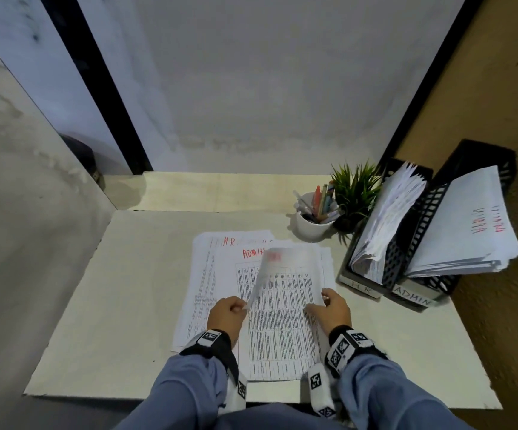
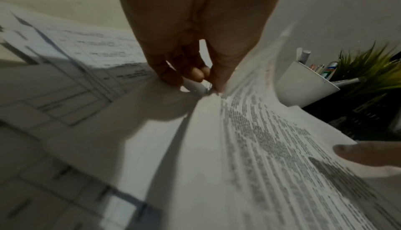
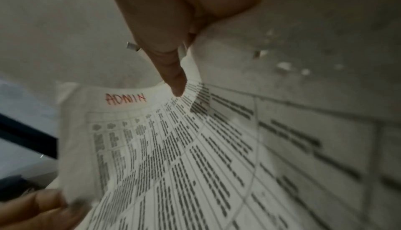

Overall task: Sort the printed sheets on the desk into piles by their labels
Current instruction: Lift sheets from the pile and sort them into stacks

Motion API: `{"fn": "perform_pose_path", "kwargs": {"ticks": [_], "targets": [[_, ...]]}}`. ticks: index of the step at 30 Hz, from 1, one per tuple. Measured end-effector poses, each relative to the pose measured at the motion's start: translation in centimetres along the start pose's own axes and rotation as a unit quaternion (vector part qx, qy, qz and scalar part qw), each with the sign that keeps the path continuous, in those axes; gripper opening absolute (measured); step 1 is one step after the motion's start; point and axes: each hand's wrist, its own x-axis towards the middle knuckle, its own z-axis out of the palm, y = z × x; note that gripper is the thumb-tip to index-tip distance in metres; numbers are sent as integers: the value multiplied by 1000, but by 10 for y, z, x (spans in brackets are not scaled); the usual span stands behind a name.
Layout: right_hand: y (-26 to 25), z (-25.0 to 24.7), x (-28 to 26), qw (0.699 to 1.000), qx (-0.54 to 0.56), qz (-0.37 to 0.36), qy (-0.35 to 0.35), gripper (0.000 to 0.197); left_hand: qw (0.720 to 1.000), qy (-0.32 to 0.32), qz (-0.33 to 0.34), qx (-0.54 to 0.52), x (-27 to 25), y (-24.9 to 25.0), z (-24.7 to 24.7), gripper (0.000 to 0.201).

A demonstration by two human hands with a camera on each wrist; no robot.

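A messy stack of printed sheets (image 1: pixel 217 305) lies mid-desk; its visible tops read "HR" and "ADMIN" in red. One table-printed sheet (image 1: pixel 285 274) is lifted off the stack and blurred. My left hand (image 1: pixel 240 307) pinches its near left corner, and my right hand (image 1: pixel 324 301) pinches its near right corner. The right wrist view shows this sheet (image 3: pixel 152 148) marked "ADMIN" in red, under my right hand (image 3: pixel 182 79). In the left wrist view my left hand (image 2: pixel 206 81) pinches the curled sheet (image 2: pixel 249 148). Two black file trays stand at the right, labelled HR (image 1: pixel 361 288) and ADMIN (image 1: pixel 412 297), both holding papers.
A white cup of pens (image 1: pixel 313 218) and a small green plant (image 1: pixel 355 193) stand behind the stack, next to the trays. The desk (image 1: pixel 111 290) is walled in at the back and on the left. Its front edge runs just under my wrists.
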Motion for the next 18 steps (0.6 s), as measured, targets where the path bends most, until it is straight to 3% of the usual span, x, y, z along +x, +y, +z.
{"fn": "perform_pose_path", "kwargs": {"ticks": [3,7,11,15,18], "targets": [[4,-6,8,996,84,33,12,14,1000,10,21,-18,-2,0,-2,31],[15,-12,20,987,130,90,-17,47,997,66,29,7,2,3,-13,43],[22,-8,19,942,302,141,-25,45,989,140,-57,-10,12,8,-21,27],[23,-7,16,940,317,121,-26,42,982,94,-151,-57,15,12,-17,54],[20,-8,14,952,290,94,-23,43,992,39,-108,-60,15,7,-15,52]]}}
